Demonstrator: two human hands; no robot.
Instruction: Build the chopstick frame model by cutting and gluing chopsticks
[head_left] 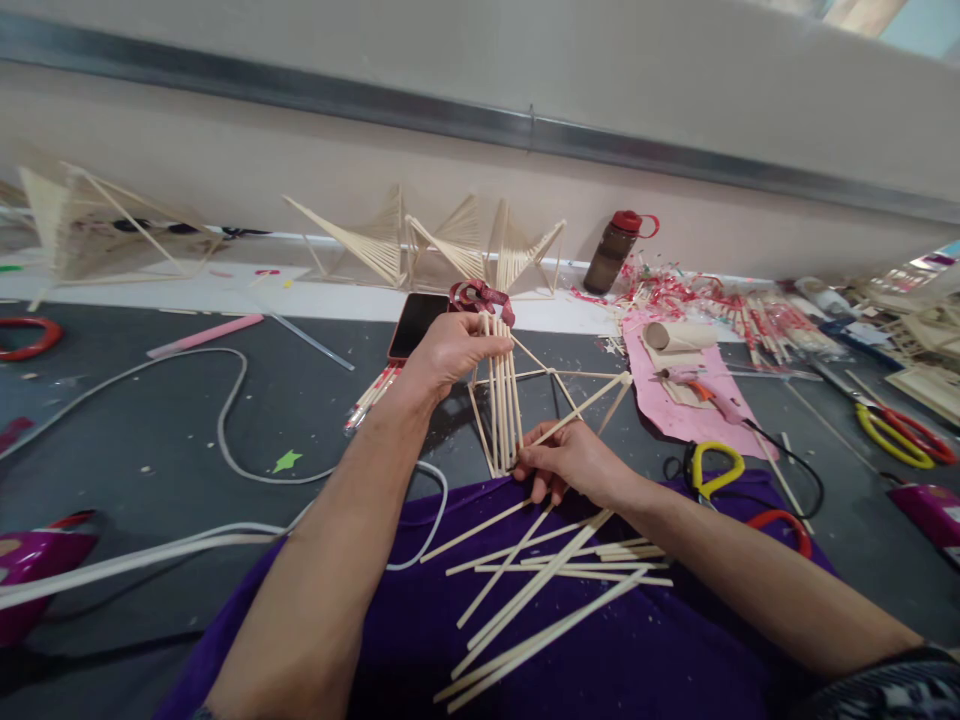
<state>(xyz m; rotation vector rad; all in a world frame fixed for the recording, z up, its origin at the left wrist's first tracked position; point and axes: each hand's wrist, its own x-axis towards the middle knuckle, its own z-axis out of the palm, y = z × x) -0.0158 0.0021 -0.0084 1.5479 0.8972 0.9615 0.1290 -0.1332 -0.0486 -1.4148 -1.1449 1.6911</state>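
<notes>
A frame of thin wooden sticks (pixel 525 395) stands on the dark table in front of me. My left hand (pixel 450 350) is closed round the top of a row of upright sticks (pixel 504 400) in that frame. Lower down, my right hand (pixel 574 462) pinches the bottom ends of the same sticks, where a slanted stick (pixel 592 402) also meets them. Several loose sticks (pixel 540 590) lie on the purple cloth (pixel 660 650) spread over my lap.
A phone (pixel 415 322) lies behind the frame. Finished stick models (pixel 442 245) line the wall, beside a brown bottle (pixel 613 250). Pink paper (pixel 679 400), yellow-handled scissors (pixel 712 468), red scissors (pixel 900 432) and scraps sit right. A white cable (pixel 232 440) loops left.
</notes>
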